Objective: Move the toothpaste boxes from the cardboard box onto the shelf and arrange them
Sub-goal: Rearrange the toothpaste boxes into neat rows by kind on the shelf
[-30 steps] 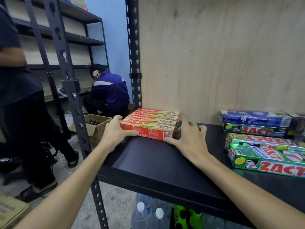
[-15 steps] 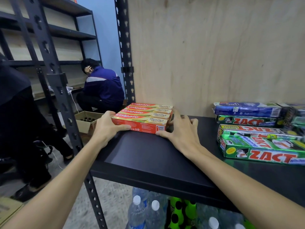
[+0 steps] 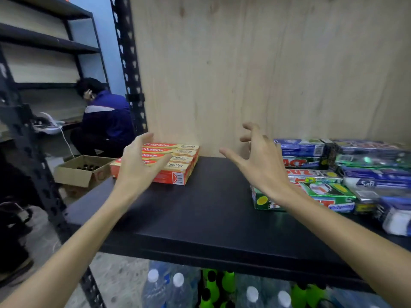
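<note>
Released, both grips: left hand (image 3: 138, 167) raised in front of the Colgate boxes (image 3: 178, 162), fingers spread; right hand (image 3: 260, 162) lifted mid-shelf, fingers loosely curled, empty. Boxes flat at the black shelf (image 3: 200, 218) left end. Half a second ago pressed against the stack; now withdrawn. Green and blue boxes (image 3: 333, 174) at right blurred, partly hidden by the right forearm.
</note>
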`<state>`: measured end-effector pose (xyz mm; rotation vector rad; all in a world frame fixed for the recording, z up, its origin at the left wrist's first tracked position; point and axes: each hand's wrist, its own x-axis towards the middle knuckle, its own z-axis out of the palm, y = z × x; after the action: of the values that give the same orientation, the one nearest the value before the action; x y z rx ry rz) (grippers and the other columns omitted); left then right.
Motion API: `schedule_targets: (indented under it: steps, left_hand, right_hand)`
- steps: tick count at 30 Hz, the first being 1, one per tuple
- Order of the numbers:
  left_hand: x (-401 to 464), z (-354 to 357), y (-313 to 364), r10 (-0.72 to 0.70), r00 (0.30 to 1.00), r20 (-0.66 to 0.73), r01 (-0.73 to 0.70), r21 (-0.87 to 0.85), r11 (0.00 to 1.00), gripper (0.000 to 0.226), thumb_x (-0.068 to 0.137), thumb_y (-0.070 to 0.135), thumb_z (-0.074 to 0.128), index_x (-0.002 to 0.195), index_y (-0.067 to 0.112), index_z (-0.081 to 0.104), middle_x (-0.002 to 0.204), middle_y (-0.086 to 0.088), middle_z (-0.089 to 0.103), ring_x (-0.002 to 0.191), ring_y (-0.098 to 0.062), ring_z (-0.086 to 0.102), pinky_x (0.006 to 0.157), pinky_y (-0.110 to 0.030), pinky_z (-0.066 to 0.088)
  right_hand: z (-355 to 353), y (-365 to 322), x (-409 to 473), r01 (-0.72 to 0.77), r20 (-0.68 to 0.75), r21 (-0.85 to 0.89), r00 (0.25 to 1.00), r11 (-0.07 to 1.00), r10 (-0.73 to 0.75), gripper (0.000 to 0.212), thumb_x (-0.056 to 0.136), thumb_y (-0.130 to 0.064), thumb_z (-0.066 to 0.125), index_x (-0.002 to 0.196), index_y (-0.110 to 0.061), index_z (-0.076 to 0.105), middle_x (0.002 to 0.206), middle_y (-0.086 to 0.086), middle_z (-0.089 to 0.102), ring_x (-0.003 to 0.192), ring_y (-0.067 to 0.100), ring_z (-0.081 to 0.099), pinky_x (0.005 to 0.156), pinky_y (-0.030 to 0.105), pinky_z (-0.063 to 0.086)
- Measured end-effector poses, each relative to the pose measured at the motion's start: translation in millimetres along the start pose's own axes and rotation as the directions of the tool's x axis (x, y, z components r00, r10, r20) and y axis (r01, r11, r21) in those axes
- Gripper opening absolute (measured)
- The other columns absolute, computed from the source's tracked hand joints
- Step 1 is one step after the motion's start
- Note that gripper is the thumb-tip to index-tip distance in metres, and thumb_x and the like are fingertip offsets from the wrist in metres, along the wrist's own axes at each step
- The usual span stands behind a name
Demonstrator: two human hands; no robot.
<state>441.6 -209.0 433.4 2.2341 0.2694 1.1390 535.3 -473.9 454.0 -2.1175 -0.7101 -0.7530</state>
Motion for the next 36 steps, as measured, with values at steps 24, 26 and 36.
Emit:
schedule_targets:
  steps: [24, 26, 36]
  left_hand:
    - [41.6, 235.9, 101.8, 0.006, 0.897, 0.443, 0.110, -0.236, 0.966, 0.091, 0.069, 0.058, 0.083, 0.141, 0.015, 0.047, 0.132, -0.004, 0.067, 0.110, -0.019, 0.069, 0.098, -0.045, 0.056]
    - [44.9, 237.8, 101.4, 0.020, 0.904, 0.427, 0.100, -0.256, 0.962, 0.086, 0.073, 0.051, 0.084, 0.144, 0.017, 0.047, 0.132, -0.006, 0.067, 0.109, -0.020, 0.069, 0.098, -0.045, 0.056]
    - [49.9, 225.2, 98.9, 0.003, 0.907, 0.420, 0.093, -0.209, 0.973, 0.065, 0.089, 0.022, 0.078, 0.145, 0.011, 0.046, 0.127, -0.006, 0.067, 0.096, -0.011, 0.063, 0.071, -0.011, 0.048]
  right_hand:
    - [-70.0, 148.4, 37.1, -0.237, 0.105, -0.591, 0.925, 0.771, 0.366, 0.097, 0.088, -0.057, 0.067, 0.154, -0.004, 0.019, 0.141, 0.024, 0.052, 0.135, 0.046, 0.039, 0.111, 0.052, 0.031]
    - [-67.9, 148.4, 39.6, -0.243, 0.105, -0.604, 0.920, 0.759, 0.378, 0.097, 0.089, -0.055, 0.066, 0.154, -0.003, 0.016, 0.138, 0.025, 0.054, 0.135, 0.047, 0.039, 0.112, 0.052, 0.027]
    - [-69.5, 145.4, 41.1, -0.343, 0.054, -0.337, 0.923, 0.877, 0.382, 0.070, 0.090, -0.030, 0.071, 0.147, -0.012, 0.034, 0.120, 0.021, 0.065, 0.131, 0.045, 0.040, 0.107, 0.050, 0.028]
